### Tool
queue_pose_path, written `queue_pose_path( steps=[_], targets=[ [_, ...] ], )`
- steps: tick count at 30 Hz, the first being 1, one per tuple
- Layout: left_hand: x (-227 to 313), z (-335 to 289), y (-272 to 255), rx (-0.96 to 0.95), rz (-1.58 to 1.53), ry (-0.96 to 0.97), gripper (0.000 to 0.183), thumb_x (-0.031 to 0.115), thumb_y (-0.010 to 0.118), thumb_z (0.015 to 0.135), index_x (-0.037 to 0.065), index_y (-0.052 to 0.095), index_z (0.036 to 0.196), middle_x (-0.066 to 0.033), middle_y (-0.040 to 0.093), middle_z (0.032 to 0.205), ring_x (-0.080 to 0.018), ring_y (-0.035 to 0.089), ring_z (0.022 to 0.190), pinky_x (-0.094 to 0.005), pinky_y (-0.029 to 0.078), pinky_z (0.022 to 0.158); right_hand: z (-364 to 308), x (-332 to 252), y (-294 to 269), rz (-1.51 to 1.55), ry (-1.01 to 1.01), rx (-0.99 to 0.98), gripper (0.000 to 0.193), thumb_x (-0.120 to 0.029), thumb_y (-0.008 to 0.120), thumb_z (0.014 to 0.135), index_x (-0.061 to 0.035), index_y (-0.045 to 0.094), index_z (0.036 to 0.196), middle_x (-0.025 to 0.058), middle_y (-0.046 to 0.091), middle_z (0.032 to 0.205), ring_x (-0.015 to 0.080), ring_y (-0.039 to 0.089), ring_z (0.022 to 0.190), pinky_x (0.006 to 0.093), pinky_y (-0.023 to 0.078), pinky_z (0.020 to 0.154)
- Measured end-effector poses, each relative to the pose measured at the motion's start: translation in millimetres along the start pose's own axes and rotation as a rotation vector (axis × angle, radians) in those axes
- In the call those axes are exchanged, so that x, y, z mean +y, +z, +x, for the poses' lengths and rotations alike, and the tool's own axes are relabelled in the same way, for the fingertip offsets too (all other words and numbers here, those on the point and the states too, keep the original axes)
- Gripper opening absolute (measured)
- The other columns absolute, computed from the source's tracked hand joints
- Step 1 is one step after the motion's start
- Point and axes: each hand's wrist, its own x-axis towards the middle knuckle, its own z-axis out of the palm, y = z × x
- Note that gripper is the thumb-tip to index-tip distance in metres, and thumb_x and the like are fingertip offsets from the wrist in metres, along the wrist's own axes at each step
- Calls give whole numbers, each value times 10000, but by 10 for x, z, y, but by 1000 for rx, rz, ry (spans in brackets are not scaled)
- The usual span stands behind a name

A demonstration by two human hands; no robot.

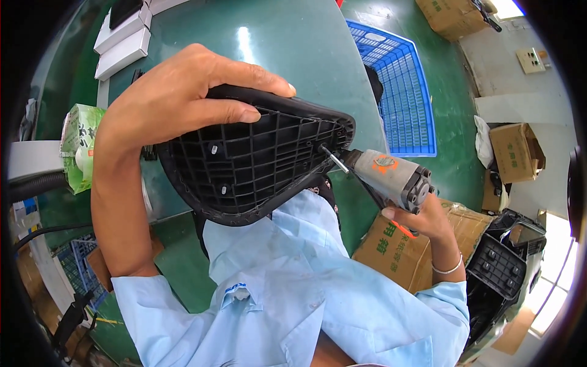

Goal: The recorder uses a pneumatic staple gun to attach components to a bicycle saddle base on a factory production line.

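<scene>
Left hand (171, 101) clamps black ribbed panel (257, 165) from above, thumb over its rim. Right hand (422, 220) wrapped round grey driver (391, 174), bit seated at panel's right edge. Risk: bit skating off if panel tilts. Green packet (79, 147) left of left wrist; brown carton (416, 244) under right hand.
</scene>
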Motion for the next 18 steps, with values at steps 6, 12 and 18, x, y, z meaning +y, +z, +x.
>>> queue_pose_path(
  steps=[6,12,18],
  targets=[
    [-91,-22,18,14,-46,4,371,35,636,757,13,617,1127,-131,654,1093,-272,637,992,-323,483,870,58,-7,22,99,-84,43,406,-136,725,719,16,593,1072,94,625,1001,165,560,874,314,452,817],
    [-60,8,-5,-2,-12,13,375,37,639,757,7,614,1130,-136,658,1079,-272,641,977,-321,485,864,73,-160,-51,-110,32,-15,367,-136,712,726,19,604,1040,86,644,905,161,571,797,317,469,761],
    [-38,5,-5,-13,-32,-61,360,46,633,776,-1,609,1132,-137,652,1095,-270,636,986,-322,477,869,95,-48,-34,-170,-113,13,350,-141,696,744,19,604,1042,79,650,864,168,582,754,326,474,717]
  ],
)
